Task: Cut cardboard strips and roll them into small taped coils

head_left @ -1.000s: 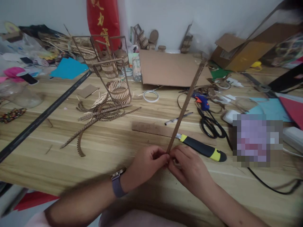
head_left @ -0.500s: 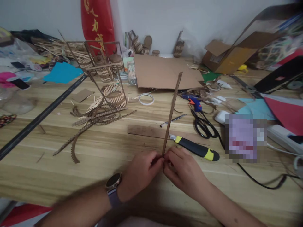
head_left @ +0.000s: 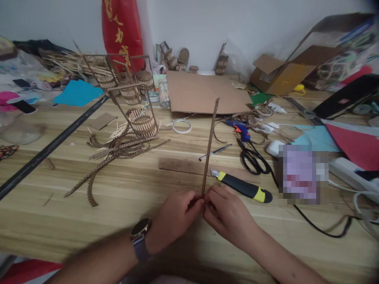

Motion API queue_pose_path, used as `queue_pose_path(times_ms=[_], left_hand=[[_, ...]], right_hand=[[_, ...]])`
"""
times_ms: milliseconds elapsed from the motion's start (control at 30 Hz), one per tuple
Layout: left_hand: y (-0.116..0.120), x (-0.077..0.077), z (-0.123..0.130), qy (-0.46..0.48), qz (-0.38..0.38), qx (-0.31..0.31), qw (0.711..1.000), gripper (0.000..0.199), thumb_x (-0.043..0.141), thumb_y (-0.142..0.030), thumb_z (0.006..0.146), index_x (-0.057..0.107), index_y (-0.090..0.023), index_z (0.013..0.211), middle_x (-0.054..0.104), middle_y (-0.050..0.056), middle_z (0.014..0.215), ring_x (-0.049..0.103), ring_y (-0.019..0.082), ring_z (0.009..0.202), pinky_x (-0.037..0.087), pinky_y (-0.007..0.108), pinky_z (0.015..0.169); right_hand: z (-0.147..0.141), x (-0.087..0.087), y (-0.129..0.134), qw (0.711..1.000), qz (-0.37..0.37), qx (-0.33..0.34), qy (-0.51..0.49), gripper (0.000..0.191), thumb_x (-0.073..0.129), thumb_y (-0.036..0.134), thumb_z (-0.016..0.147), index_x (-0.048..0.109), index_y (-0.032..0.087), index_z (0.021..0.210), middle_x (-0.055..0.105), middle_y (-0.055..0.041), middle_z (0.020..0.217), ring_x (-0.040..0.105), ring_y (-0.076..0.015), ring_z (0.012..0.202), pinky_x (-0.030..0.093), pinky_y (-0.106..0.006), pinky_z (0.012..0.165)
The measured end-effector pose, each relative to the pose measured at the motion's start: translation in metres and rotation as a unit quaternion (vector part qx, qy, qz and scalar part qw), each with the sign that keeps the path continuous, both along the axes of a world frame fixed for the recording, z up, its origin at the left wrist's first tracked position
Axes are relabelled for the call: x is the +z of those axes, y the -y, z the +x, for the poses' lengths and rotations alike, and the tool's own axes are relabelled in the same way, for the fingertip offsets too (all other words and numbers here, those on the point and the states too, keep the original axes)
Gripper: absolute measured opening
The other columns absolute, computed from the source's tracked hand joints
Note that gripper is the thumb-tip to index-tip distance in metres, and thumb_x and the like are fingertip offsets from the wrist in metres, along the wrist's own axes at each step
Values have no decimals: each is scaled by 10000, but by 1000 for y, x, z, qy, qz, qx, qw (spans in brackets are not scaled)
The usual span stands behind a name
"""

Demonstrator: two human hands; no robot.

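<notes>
The left hand (head_left: 176, 213) and the right hand (head_left: 231, 213) meet above the counter (head_left: 118, 209), the fingers (head_left: 197, 205) of both clamped on the near end of a narrow cardboard strip (head_left: 209, 152). The strip points up and away from the hands. A watch (head_left: 141, 228) is strapped behind the left hand. Just beyond the right hand lies a yellow and black knife (head_left: 240, 185), its blade beside a flat cardboard piece (head_left: 182, 167), with a pen (head_left: 220, 150) and scissors (head_left: 254, 161) farther back. A slatted basket (head_left: 142, 123) stands to the left
</notes>
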State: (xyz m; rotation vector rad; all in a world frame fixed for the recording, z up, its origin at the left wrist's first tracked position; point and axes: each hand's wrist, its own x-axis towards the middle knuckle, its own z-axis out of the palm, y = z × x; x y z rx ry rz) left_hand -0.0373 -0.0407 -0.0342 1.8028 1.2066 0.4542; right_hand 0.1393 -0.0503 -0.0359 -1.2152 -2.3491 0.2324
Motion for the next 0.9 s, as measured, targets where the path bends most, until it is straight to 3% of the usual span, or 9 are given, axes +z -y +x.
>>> queue_pose_path(times_ms=[400, 533, 667, 767, 900], left_hand=[[0, 0, 1, 16, 7, 1, 1000, 276, 450, -325, 948, 649, -173, 832, 699, 43, 818, 603, 177, 754, 365, 271, 653], [-3, -2, 1, 55, -25, 16, 998, 249, 474, -317, 917, 668, -173, 854, 710, 36, 839, 610, 175, 773, 384, 268, 670], [-6, -5, 2, 94, -68, 31, 993, 228, 503, -313, 870, 638, -166, 759, 656, 8, 723, 567, 150, 689, 372, 254, 617], [-8, -8, 3, 158, -127, 43, 978, 245, 514, -335, 855, 588, -166, 695, 604, -8, 645, 543, 128, 626, 380, 243, 592], [-11, -9, 5, 277, -234, 65, 929, 316, 571, -457, 824, 577, -164, 707, 585, -12, 611, 534, 114, 556, 429, 246, 573]], right_hand=[[1, -1, -2, 1000, -1, -7, 5, 182, 476, 139, 859, 481, 218, 696, 555, -2, 658, 490, -156, 603, 360, -292, 595], [2, -1, -3, 1000, 7, -3, 9, 181, 479, 140, 859, 491, 215, 696, 568, -4, 659, 501, -156, 604, 372, -295, 602], [2, -1, -3, 1000, 12, 8, 0, 178, 481, 152, 873, 506, 206, 706, 577, -7, 668, 513, -152, 607, 385, -295, 609], [3, -1, -4, 1000, -4, 8, -25, 176, 500, 152, 870, 509, 210, 704, 577, 1, 657, 529, -153, 607, 391, -293, 605], [4, 1, -5, 995, -61, -10, -73, 176, 521, 147, 871, 552, 220, 714, 595, 14, 645, 559, -149, 607, 424, -279, 596]])
